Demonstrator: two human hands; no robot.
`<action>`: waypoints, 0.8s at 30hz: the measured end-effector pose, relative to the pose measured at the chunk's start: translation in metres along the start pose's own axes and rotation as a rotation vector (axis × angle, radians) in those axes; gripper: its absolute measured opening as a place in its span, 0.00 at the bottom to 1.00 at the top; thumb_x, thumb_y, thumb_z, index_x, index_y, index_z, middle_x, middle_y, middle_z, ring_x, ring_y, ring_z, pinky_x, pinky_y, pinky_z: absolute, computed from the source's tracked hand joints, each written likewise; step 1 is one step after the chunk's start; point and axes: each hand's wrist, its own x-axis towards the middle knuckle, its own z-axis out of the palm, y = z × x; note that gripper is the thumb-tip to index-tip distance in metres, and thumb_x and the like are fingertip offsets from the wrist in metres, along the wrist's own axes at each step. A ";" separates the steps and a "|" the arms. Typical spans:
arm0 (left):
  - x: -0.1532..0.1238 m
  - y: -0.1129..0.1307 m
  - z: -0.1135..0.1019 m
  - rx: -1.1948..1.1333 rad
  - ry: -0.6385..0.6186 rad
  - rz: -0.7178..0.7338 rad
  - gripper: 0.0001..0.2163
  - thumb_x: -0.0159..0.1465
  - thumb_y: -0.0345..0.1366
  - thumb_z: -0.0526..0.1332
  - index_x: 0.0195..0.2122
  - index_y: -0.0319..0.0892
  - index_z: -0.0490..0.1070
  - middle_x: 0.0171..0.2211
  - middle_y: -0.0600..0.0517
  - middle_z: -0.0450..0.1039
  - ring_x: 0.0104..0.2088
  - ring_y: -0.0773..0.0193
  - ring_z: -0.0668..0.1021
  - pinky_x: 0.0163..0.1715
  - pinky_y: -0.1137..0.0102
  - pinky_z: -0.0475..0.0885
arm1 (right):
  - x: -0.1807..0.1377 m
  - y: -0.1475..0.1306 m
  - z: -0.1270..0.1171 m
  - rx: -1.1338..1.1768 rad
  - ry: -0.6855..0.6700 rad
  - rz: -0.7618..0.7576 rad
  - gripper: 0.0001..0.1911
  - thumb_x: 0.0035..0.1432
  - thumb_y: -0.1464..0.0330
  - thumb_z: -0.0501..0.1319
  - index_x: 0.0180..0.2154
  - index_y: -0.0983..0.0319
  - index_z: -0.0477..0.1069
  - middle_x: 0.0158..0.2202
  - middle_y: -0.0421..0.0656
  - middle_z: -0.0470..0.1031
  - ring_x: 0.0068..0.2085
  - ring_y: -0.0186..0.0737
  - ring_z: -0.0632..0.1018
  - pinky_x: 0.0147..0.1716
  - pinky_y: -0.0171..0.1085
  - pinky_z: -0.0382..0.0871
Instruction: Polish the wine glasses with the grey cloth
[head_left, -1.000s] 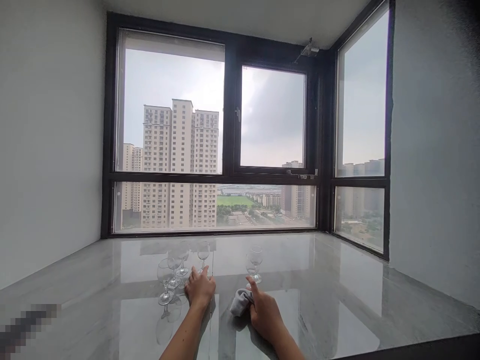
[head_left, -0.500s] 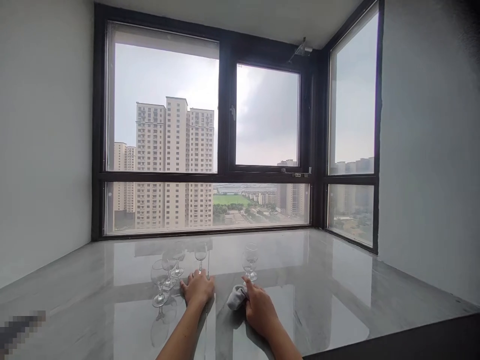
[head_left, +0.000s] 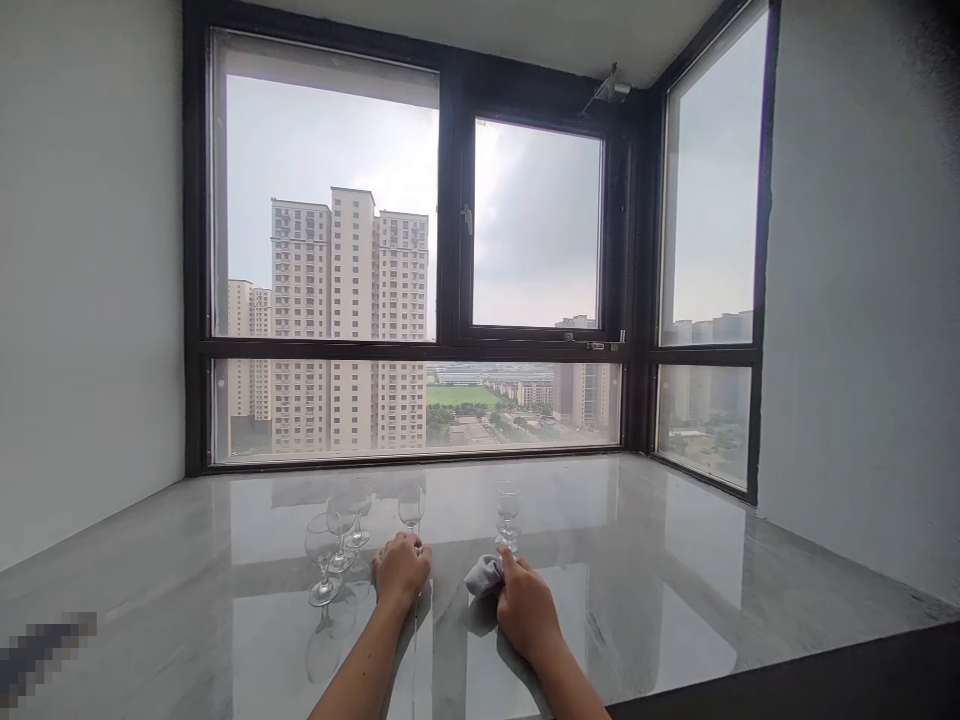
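My left hand (head_left: pixel 401 570) rests knuckles up on the glossy marble surface (head_left: pixel 660 580), fingers curled, right at the foot of a small clear wine glass (head_left: pixel 410 508). Whether it grips the foot I cannot make out. My right hand (head_left: pixel 525 607) is closed on a small grey cloth (head_left: pixel 484 575) lying on the surface. Just beyond the cloth stands another wine glass (head_left: pixel 507 512). Three more glasses (head_left: pixel 339 538) stand in a loose row to the left of my left hand.
The marble surface runs back to a black-framed corner window (head_left: pixel 450 350) with high-rise buildings outside. White walls close in on the left and right. A dark front edge (head_left: pixel 787 680) shows at the lower right.
My right hand has slid forward with the cloth toward the right glass. My left hand has curled its fingers in at the glass foot. The camera shifted slightly.
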 end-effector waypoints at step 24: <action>-0.008 0.003 -0.006 -0.205 0.030 0.197 0.07 0.68 0.29 0.57 0.40 0.45 0.74 0.38 0.51 0.79 0.43 0.61 0.79 0.44 0.71 0.65 | 0.005 0.003 -0.001 -0.047 0.047 0.136 0.33 0.61 0.81 0.47 0.67 0.68 0.62 0.52 0.54 0.80 0.53 0.50 0.80 0.50 0.40 0.70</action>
